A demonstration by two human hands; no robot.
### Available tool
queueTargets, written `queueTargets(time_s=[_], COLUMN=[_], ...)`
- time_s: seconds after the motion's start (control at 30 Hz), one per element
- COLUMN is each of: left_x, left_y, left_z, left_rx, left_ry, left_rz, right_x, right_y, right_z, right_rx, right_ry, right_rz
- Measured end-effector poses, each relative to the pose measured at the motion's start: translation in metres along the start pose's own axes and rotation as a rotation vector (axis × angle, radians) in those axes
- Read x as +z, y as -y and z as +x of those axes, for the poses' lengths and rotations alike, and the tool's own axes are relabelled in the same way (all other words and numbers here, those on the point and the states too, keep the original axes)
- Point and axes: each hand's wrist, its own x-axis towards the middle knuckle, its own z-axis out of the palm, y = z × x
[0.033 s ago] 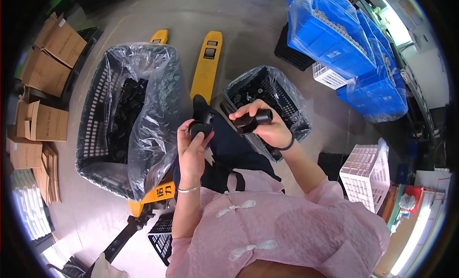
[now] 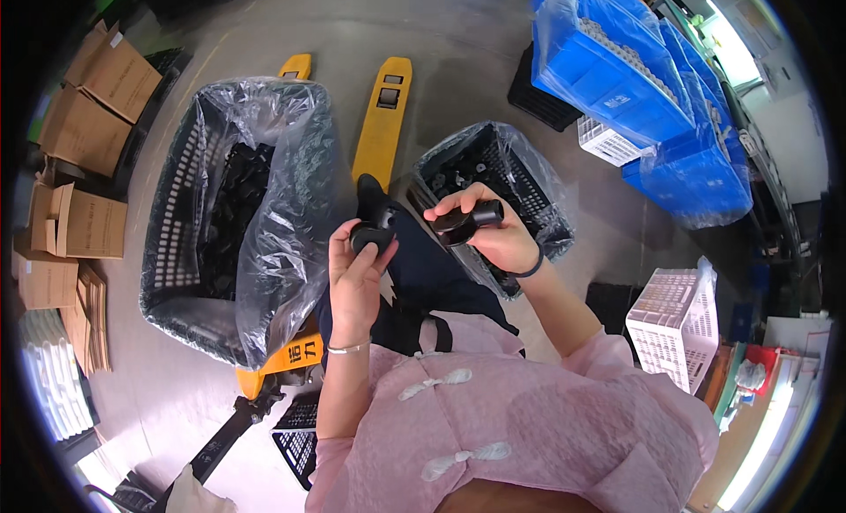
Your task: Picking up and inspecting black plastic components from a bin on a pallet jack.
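- Grey concrete floor [image 2: 493, 37] fills the view from my head camera, with a yellow pallet jack [image 2: 381, 121] running up the middle of it.
- My left hand [image 2: 357, 271] is raised in front of my chest, palm turned toward me, its grip curled round a small rounded black part [image 2: 372, 235].
- My right hand [image 2: 493, 235] sits just beside it at the same height, forearm coming in from the lower right, its grip pinching a black cylindrical part [image 2: 467, 220] that lies roughly level and points left.
- Both parts are close together above my dark lap, yet I cannot tell whether they touch.
- They look like matt black plastic; finer detail is too small to make out.
- On my left stands a large black crate [image 2: 176, 213] lined with a clear plastic bag [image 2: 282, 222] and holding black pieces.
- Behind my right hand is a smaller black crate [image 2: 520, 174], also bag-lined.
- Blue bins [image 2: 617, 72] under plastic stand at upper right, a white basket [image 2: 674, 323] at right, and cardboard boxes [image 2: 88, 116] along the left edge.
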Motion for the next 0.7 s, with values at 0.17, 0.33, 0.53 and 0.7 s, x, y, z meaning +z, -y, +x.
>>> queueTargets(time_s=[0.17,0.33,0.53,0.7], left_x=[0.010,0.017,0.028,0.024], left_y=[0.000,0.002,0.008,0.008], left_z=[-0.001,-0.006,-0.004,-0.004], left_rx=[0.112,0.440,0.437,0.347], left_ry=[0.071,0.166,0.197,0.281], left_rz=[0.016,0.415,0.412,0.619], right_x=[-0.006,0.002,0.005,0.000], right_y=[-0.004,-0.001,-0.003,-0.003], right_z=[-0.007,-0.008,-0.005,-0.006], right_rx=[0.073,0.030,0.017,0.061], right_ry=[-0.070,0.066,0.081,0.046], right_rz=[0.062,-0.372,-0.301,-0.263])
